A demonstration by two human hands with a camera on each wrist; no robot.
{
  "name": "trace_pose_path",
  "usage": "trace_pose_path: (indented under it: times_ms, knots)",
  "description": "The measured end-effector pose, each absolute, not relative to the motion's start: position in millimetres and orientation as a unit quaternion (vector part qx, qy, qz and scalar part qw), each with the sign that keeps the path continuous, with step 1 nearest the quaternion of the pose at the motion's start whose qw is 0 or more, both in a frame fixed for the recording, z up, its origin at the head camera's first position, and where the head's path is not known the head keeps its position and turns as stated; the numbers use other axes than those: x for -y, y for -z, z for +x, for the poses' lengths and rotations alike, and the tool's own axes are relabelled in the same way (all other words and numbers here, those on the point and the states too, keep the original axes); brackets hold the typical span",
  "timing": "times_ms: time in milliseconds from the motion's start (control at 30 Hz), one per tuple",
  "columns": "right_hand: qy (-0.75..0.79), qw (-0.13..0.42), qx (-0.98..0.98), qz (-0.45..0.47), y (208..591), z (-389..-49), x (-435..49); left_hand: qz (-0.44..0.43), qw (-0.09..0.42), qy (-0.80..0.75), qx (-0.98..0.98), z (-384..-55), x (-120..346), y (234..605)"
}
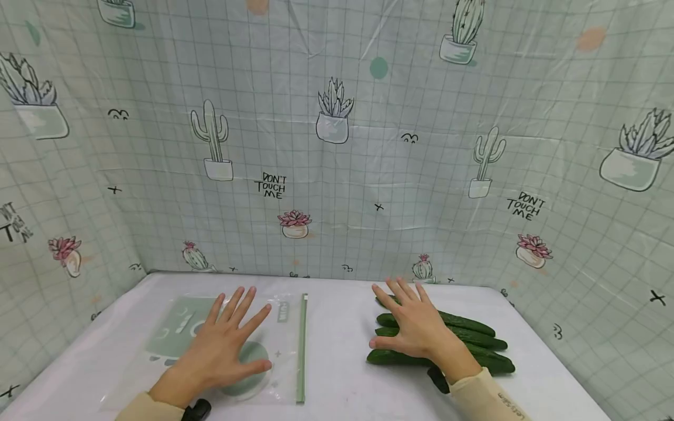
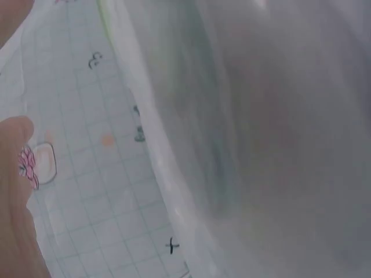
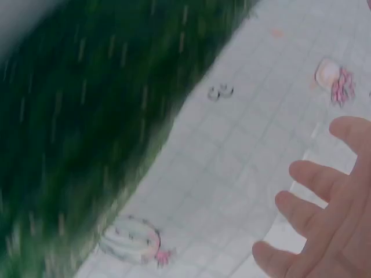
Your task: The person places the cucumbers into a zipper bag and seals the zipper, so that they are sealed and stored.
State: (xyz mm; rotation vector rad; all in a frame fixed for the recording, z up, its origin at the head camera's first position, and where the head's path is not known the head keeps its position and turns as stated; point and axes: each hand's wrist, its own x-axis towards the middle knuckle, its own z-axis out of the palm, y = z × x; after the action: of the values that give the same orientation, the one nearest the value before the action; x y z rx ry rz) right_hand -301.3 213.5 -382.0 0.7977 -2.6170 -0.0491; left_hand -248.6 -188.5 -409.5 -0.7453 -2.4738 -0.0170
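In the head view my left hand (image 1: 223, 345) is spread with straight fingers over a clear zip bag (image 1: 286, 351) that lies flat, a green strip along its right edge. My right hand (image 1: 416, 324), fingers also spread, is above several dark green cucumbers (image 1: 474, 339) lying side by side. Whether either hand touches what is below it cannot be told. The right wrist view has blurred cucumber skin (image 3: 98, 116) close by and straight fingertips (image 3: 313, 179) at the right. Blurry bag plastic (image 2: 243, 145) fills much of the left wrist view.
A white table (image 1: 337, 380) carries the bag at left and the cucumbers at right. Behind and on both sides hangs a grid-patterned curtain (image 1: 347, 169) printed with potted cacti. Dark wrist-worn devices show at both wrists.
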Motion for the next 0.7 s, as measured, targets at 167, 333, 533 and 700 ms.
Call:
trace_pose_path:
  times_ms: [167, 333, 533, 700]
  knots:
    - [-0.017, 0.156, 0.936, 0.316, 386.1, -301.6, -197.5, -0.281, 0.246, 0.03, 0.927, -247.4, 179.0, 408.9]
    - [-0.041, 0.101, 0.937, 0.332, 387.0, -303.9, -179.2, -0.287, 0.196, 0.07, 0.935, -250.0, 170.6, 408.2]
    - [-0.057, 0.039, 0.94, 0.335, 391.3, -307.9, -157.1, -0.28, 0.114, 0.11, 0.947, -257.7, 160.5, 404.4]
    - [-0.057, 0.013, 0.941, 0.334, 398.4, -309.0, -142.0, -0.27, 0.053, 0.14, 0.951, -263.8, 152.6, 404.6]
